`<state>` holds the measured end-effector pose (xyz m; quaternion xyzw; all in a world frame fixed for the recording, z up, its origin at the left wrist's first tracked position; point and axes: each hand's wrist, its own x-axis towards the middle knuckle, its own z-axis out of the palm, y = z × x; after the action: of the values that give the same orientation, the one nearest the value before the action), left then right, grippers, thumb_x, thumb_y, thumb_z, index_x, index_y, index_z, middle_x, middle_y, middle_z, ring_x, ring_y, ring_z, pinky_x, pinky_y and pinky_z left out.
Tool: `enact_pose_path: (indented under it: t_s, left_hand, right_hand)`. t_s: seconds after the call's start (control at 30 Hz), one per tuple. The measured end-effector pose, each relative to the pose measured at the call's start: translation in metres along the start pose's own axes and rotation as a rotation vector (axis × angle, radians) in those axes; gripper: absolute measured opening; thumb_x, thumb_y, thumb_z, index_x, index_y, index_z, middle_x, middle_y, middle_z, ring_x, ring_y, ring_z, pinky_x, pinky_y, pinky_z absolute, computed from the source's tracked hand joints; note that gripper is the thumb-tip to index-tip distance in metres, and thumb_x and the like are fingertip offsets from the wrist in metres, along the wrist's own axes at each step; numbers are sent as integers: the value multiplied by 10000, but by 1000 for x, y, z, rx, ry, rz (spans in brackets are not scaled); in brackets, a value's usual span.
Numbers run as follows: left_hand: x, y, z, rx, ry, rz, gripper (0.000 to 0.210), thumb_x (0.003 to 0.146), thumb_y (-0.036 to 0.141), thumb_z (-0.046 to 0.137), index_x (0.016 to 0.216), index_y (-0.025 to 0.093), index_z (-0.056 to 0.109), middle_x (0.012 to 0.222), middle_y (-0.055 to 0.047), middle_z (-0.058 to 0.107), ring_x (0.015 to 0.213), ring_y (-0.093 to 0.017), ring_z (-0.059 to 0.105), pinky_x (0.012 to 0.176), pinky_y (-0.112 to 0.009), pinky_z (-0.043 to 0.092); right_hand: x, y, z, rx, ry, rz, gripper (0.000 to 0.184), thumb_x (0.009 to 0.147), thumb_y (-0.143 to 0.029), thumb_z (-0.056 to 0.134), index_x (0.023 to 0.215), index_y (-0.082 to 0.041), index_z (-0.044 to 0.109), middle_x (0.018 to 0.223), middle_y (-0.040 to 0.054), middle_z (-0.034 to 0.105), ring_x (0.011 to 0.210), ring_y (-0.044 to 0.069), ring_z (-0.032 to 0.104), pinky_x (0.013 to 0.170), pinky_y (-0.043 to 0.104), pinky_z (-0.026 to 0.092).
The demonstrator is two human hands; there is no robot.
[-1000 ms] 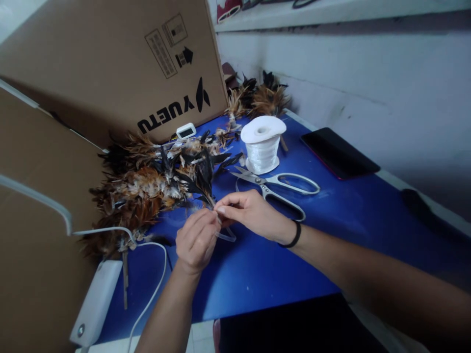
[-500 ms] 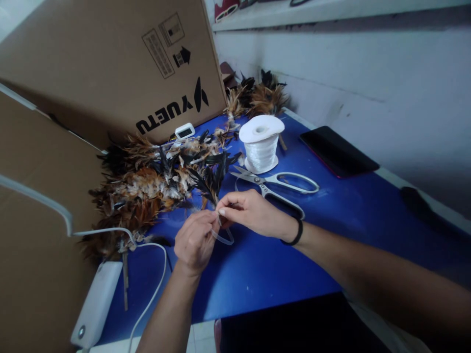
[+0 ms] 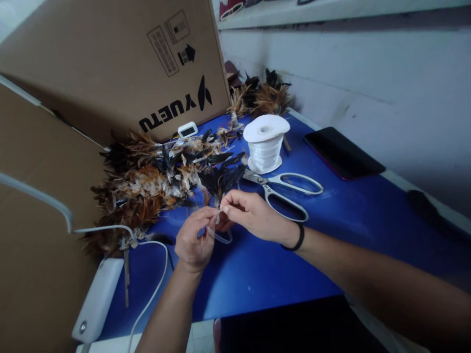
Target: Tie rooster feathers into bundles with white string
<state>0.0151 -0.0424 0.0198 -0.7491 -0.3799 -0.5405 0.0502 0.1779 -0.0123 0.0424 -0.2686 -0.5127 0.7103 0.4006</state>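
Observation:
Both of my hands meet over the blue table, pinching at the base of a small bunch of dark feathers [image 3: 221, 180] whose tips fan away from me. My left hand [image 3: 195, 240] is closed on the quill ends from the left. From the right, my right hand [image 3: 252, 214] grips the same spot with thumb and forefinger; a black band circles that wrist. A clear, thin strip [image 3: 223, 240] loops below the fingers. Exactly which fingers hold the strip is hidden. Just beyond my right hand lie open scissors [image 3: 283, 191], and behind them stands a white spool of clear strip [image 3: 265, 147].
Brown and black feather bundles [image 3: 136, 181] spread over the table's left side, with more feathers [image 3: 270, 98] at the back. A large cardboard box [image 3: 110, 63] rises behind. Also around are a dark tablet [image 3: 344, 152], a white power bank [image 3: 98, 299], its cable [image 3: 162, 272] and a small display [image 3: 187, 130].
The dark feathers have turned and now fan out wider, toward the right. My fingers have shifted slightly at the quill ends. The whole view has moved a little.

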Motion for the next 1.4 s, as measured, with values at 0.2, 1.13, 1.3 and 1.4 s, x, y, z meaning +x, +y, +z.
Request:
enact_pose_path:
  t_s: [0.2,1.13,1.3,1.4]
  left_hand:
    - [3,6,5,-148,94,-186,247,786,42,610,910,190,454,841,-9,660,776,-147,682,700,-326,570]
    - [13,8,4,-611,-203,-1031,241,761,356,679,858,156,589,673,7,605,575,-102,575,515,-204,464]
    - [15,8,4,-760,-208,-1099,222,737,318,703,856,140,642,658,-1,624,575,-106,586,525,-213,486]
    - [13,4,4,-726,-142,-1096,195,725,306,714,788,136,644,666,-5,632,595,-104,594,554,-214,497]
  right_hand:
    - [-1,2,0,26,-29,-30,83,839,-219,523,774,-174,497,728,-12,631,690,144,683,692,332,586]
    - [2,9,-7,-801,114,-632,101,865,-116,453,837,-192,512,816,19,530,759,125,527,707,256,446]
    - [0,9,-6,-757,84,-581,92,888,-158,447,853,-189,526,858,32,555,802,135,539,749,273,448]
    - [-1,9,-5,-709,100,-458,101,907,-194,439,910,-192,540,875,28,578,793,130,552,741,271,453]
